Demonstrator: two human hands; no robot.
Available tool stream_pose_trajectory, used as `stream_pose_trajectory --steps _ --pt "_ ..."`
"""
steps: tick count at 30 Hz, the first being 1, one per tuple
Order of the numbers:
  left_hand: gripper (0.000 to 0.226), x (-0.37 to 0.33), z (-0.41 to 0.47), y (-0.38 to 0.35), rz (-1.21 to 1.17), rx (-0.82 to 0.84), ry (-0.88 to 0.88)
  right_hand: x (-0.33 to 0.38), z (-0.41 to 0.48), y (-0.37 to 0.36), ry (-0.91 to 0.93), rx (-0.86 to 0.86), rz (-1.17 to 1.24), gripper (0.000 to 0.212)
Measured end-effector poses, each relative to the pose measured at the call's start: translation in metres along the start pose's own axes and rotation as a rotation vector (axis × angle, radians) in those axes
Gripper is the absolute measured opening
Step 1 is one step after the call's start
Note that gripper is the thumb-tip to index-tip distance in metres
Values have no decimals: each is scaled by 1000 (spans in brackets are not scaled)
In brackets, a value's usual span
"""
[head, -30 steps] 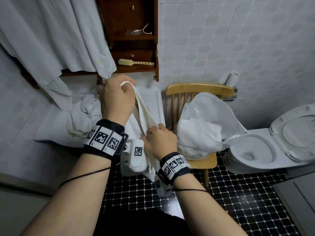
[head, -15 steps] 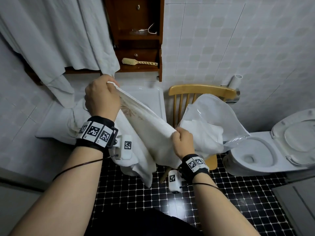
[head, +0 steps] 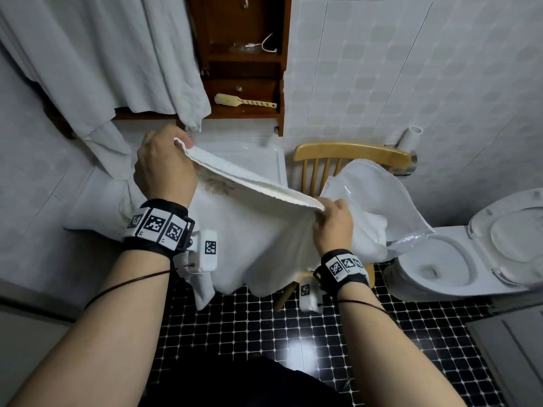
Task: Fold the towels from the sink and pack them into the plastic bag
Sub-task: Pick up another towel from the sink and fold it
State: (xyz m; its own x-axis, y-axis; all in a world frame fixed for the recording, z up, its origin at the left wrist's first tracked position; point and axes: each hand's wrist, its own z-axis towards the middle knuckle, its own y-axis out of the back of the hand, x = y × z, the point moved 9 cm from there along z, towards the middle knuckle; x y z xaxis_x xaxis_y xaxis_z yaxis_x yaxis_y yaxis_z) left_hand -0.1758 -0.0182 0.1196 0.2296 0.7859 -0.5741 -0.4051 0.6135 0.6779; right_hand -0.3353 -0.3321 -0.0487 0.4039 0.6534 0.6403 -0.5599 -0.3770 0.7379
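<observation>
Grip on towel [head: 258, 230], left hand [head: 164, 171], right hand [head: 333, 227], above tiled floor [head: 293, 333]

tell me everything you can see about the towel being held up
The towel is white, soft, terry-looking cloth with a thick hemmed edge and a faint brownish motif near the left hand. Its top edge is stretched between both hands, sloping down from the left hand's pinch to the right hand. The rest hangs in loose folds before the sink.
</observation>
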Motion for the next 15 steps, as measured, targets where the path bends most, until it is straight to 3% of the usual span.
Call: stream_pose_trajectory --steps 2,3,6,7,9,12,15 --pt "38 7 5 5 12 -9 9 9 3 21 -20 -195 121 39" --pt "39 15 8 7 14 -10 25 21 8 16 19 -120 145 43" --pt "43 36 16 14 -14 -22 79 61 5 -36 147 588 199 38" --pt "44 42 18 17 -21 -28 95 69 -1 -45 161 722 170 34" --pt "44 52 24 22 -24 -43 132 81 10 -46 140 617 102 30" --pt "37 66 35 31 -7 -68 167 89 28 -17 24 149 27 23" --pt "39 94 53 29 78 6 196 116 27 -14 82 38 -10 29"
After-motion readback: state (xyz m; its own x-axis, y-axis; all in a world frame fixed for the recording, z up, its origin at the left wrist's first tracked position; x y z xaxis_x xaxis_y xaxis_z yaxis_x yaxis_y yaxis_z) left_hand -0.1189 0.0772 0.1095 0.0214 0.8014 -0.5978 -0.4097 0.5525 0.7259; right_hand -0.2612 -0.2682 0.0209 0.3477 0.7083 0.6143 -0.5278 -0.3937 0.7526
